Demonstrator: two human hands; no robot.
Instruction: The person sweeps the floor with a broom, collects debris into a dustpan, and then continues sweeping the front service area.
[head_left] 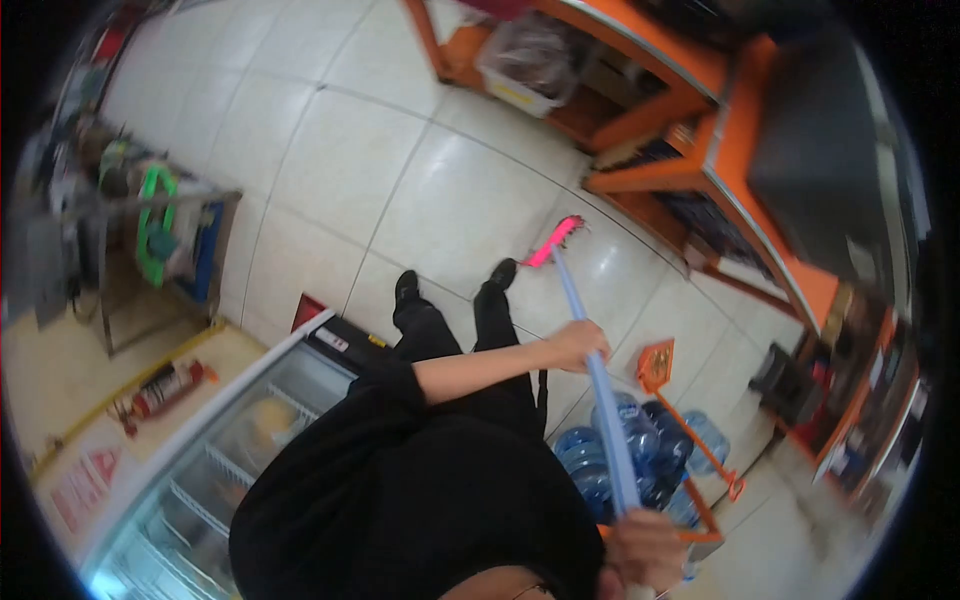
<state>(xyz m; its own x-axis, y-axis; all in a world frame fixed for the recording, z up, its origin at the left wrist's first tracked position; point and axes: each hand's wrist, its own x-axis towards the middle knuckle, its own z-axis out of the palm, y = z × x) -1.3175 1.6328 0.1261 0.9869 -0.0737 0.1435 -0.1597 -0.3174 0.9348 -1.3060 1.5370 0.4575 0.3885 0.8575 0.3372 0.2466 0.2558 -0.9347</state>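
Note:
A broom with a light blue handle (pixel 601 400) slants across the view in front of me. Its bright pink head (pixel 553 243) rests on the tiled floor just beyond my right shoe, with dark bits along its edge. Around the middle of the handle, the fingers of my left hand (pixel 577 346) are wrapped. My right hand (pixel 645 550) is closed around the upper end of the handle, close to my chest and slightly blurred. An orange long-handled dustpan (pixel 656 366) stands to the right of the handle, with small debris in it.
Large blue water jugs (pixel 640 440) crowd an orange rack at my right. Orange shelving (pixel 700 150) with a white bin (pixel 525 65) lines the far right. A glass-topped display cooler (pixel 230 450), a fire extinguisher (pixel 168 390) and a metal cart (pixel 110 270) are on the left.

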